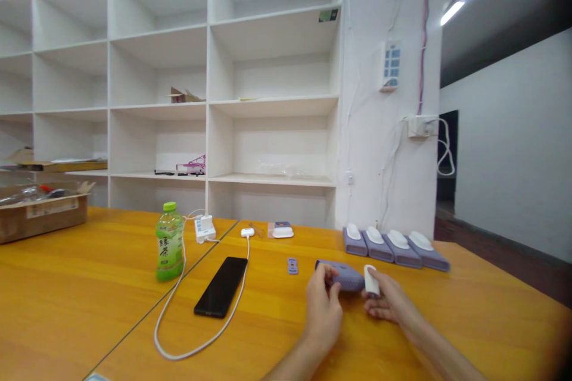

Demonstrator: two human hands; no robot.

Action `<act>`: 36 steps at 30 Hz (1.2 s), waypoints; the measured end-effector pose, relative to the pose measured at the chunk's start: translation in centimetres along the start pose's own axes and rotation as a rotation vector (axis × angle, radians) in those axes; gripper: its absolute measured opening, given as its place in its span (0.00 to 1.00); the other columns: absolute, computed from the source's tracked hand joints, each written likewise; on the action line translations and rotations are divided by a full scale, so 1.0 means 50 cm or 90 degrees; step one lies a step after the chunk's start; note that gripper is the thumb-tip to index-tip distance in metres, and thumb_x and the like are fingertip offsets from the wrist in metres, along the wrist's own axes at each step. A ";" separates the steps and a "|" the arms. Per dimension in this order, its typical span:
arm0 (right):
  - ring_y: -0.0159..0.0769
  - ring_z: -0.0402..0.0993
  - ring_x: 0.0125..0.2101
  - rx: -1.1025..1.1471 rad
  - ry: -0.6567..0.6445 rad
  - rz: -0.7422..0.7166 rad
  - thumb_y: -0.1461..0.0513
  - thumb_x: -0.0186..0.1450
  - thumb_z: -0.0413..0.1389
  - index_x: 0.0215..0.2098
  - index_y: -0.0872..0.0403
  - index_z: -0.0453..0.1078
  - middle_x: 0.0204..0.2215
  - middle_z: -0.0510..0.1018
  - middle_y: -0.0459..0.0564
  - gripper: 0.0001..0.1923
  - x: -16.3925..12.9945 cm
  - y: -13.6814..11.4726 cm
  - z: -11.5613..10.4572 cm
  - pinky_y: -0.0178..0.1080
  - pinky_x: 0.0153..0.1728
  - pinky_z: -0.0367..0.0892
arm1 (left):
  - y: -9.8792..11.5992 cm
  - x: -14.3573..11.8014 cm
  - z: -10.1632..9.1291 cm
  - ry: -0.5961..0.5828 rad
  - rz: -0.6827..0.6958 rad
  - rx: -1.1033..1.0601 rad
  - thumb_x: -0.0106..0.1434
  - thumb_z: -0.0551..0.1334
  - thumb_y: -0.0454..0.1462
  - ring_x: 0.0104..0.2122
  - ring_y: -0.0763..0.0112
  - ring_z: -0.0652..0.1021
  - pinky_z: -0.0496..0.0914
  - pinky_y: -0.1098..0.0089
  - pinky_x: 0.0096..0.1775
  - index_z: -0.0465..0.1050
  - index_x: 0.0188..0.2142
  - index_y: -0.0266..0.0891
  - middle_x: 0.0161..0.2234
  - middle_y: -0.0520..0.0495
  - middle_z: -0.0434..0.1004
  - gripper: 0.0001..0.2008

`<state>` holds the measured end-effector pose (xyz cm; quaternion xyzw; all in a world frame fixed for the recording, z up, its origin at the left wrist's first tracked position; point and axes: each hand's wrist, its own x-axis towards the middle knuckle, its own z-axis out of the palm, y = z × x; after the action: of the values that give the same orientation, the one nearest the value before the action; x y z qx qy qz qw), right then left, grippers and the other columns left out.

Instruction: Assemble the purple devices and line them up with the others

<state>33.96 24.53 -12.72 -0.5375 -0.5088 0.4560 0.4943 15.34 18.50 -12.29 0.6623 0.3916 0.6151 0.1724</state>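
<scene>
My left hand point(322, 308) grips the near end of a purple case point(346, 277) lying on the orange table point(111, 286). My right hand point(388, 302) holds a small white device point(370, 280) upright at the case's right end, touching it. A small purple flat piece point(292, 265) lies just left of the case. Behind, a row of several purple cases with white devices on top point(395, 247) sits near the wall.
A black phone point(221, 294) lies face up with a white cable point(196, 339) looping beside it. A green bottle point(169, 249) stands to the left, and a white charger point(205, 228) behind it. A cardboard box point(42, 209) sits at far left. White shelves stand behind the table.
</scene>
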 end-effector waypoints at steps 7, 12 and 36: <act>0.32 0.73 0.16 0.003 0.115 -0.065 0.43 0.64 0.51 0.43 0.51 0.55 0.26 0.72 0.44 0.23 0.041 0.019 -0.012 0.33 0.13 0.68 | 0.007 0.018 -0.054 -0.133 0.056 0.230 0.70 0.52 0.46 0.24 0.70 0.73 0.61 0.72 0.30 0.72 0.40 0.44 0.22 0.53 0.73 0.13; 0.32 0.68 0.11 -0.019 0.045 -0.087 0.42 0.62 0.53 0.41 0.53 0.59 0.18 0.71 0.42 0.24 0.042 0.019 -0.012 0.29 0.09 0.59 | 0.032 0.028 -0.076 -0.077 0.110 0.330 0.72 0.47 0.48 0.28 0.69 0.76 0.61 0.70 0.32 0.72 0.28 0.42 0.25 0.48 0.76 0.23; 0.40 0.80 0.38 0.177 -0.062 -0.145 0.45 0.61 0.60 0.44 0.52 0.67 0.41 0.81 0.55 0.23 -0.043 -0.064 0.022 0.36 0.31 0.74 | 0.064 0.027 -0.082 -0.150 0.245 0.281 0.52 0.67 0.43 0.52 0.58 0.67 0.66 0.59 0.56 0.55 0.57 0.45 0.51 0.43 0.62 0.35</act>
<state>32.41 22.43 -9.69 -0.3799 -0.5217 0.4886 0.5872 12.32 16.42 -8.36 0.8124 0.3604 0.4556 -0.0510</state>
